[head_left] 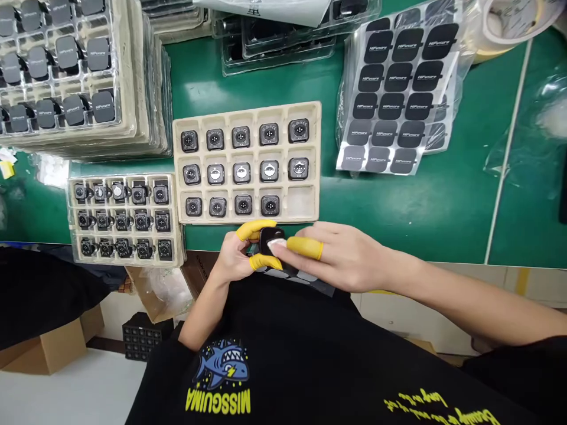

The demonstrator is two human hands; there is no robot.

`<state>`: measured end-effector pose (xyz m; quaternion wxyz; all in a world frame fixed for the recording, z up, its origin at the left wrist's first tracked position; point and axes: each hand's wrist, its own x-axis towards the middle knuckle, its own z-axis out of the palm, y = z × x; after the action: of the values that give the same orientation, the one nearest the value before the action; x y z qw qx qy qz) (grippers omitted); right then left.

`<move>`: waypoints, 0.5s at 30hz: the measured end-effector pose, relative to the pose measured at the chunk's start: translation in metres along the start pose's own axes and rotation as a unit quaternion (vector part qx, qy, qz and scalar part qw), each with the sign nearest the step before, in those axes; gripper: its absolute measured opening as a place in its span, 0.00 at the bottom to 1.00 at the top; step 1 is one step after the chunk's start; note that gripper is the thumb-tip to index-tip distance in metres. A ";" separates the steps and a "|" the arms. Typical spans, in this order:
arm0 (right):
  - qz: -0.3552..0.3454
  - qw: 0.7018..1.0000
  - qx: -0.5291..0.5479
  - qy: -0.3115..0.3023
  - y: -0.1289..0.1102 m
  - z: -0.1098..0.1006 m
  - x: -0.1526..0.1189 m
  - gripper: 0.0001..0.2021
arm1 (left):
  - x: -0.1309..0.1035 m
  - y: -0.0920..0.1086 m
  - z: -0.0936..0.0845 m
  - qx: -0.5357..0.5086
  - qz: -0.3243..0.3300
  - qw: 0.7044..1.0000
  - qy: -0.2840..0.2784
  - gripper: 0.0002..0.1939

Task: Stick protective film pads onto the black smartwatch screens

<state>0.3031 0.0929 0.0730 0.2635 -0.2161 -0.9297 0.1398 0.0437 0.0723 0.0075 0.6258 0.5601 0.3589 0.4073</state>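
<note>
My left hand (237,255), in yellow finger cots, grips a black smartwatch body (267,235) by its edges, its dark glossy face up. Against that face my right hand (343,254) presses a small white wipe (277,242), pinched under a finger in a yellow cot. Just beyond my hands lies a beige tray (248,112) of watch bodies with their sensor backs up. Its near right compartment holds nothing. A sheet of grey film pieces (310,280) lies partly hidden below my right hand, near my lap.
A second tray of watches (123,221) stands to the left, by a tall stack of trays (133,77). At the right are HiFuture sticker sheets (390,106) and tape rolls (505,23). Clear plastic trays (274,56) lie at the back. An open carton (162,289) stands below the table.
</note>
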 end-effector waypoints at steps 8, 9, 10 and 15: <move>-0.037 0.994 -0.102 0.020 0.007 -0.002 0.019 0.14 | 0.009 0.002 -0.002 0.013 0.010 1.000 0.007 0.38; -0.028 0.994 -0.107 0.021 0.008 -0.003 0.017 0.15 | 0.008 0.001 -0.001 0.000 0.005 1.000 0.018 0.39; -0.022 0.994 -0.106 0.019 0.009 -0.005 0.016 0.16 | 0.007 0.000 0.000 -0.010 -0.007 1.000 0.026 0.39; -0.059 0.996 -0.063 0.010 0.006 -0.008 0.014 0.13 | 0.005 -0.002 -0.004 -0.022 -0.038 0.999 0.021 0.42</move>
<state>0.2990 0.1060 0.0831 0.2667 -0.1781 -0.9451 0.0633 0.0421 0.0787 0.0049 0.6452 0.5235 0.3841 0.4027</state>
